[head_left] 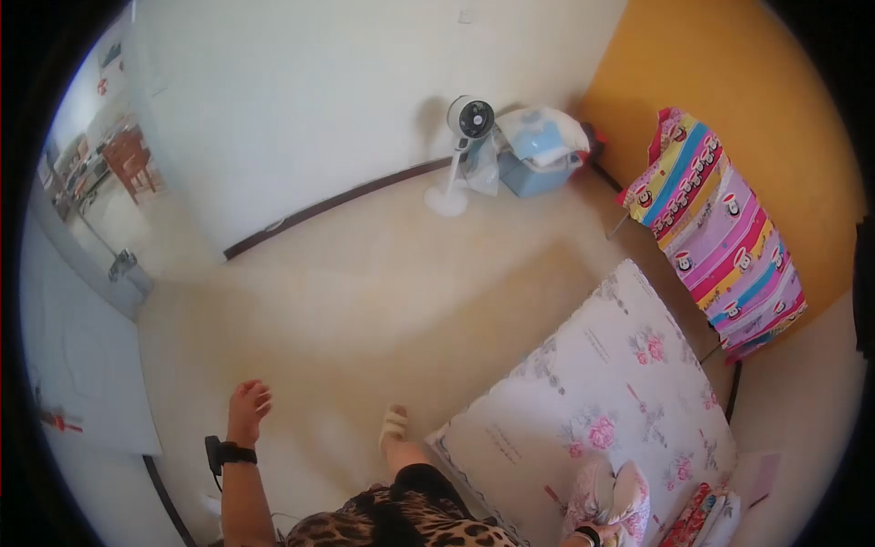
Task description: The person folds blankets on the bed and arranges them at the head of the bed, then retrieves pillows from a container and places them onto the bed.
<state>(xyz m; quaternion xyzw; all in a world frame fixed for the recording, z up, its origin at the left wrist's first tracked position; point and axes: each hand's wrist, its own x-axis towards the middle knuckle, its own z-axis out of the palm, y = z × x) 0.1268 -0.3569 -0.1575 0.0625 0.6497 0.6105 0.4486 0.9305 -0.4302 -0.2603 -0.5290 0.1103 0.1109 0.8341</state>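
My left hand (pixel 248 408) hangs over the pale floor with its fingers loosely bent and apart, holding nothing. A black band with a small device (pixel 228 452) is strapped round that wrist. At the bottom edge, a little of my right wrist (pixel 580 540) shows with a dark band on it. The fingers of that hand are hidden or out of frame. Right above this wrist is a pink floral cloth item (pixel 605 500) with two rounded ends; whether my hand grips it I cannot tell. Under it lies a white mattress with pink flowers (pixel 583 383).
A white fan (pixel 456 150) stands by the far wall, beside a blue bin (pixel 535 176) with bags on top. Colourful striped fabric (pixel 725 242) hangs on a rack at the right. Folded cloths (pixel 702 518) lie at the mattress's near corner. A doorway opens at left.
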